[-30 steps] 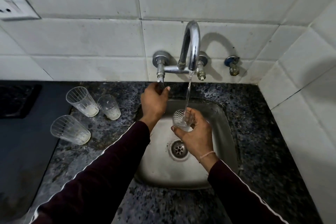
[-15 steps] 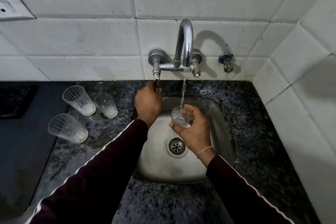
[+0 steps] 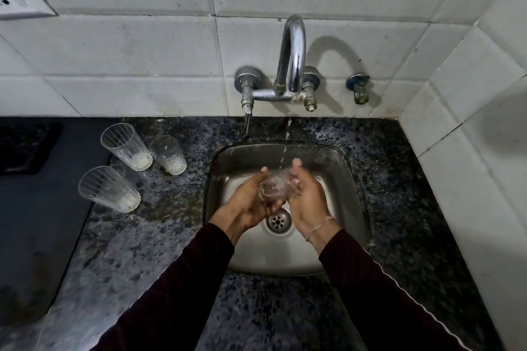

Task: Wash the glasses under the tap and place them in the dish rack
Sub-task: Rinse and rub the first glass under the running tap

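A small clear patterned glass (image 3: 275, 189) is cupped between the left hand (image 3: 251, 202) and right hand (image 3: 306, 196), fingers curled round it, under the thin water stream (image 3: 286, 139) for rinsing over the steel sink (image 3: 346, 179).

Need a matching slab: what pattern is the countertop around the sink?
Dark granite speckled with grey flecks, clearest in the head view.

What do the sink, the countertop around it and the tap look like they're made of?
The sink looks like brushed stainless steel: dull grey with soft reflections. The countertop seems to be polished dark granite or a similar stone, black with pale speckles and a wet-looking sheen. The tap appears to be chrome-plated metal, with mirror-bright highlights along its curved spout.
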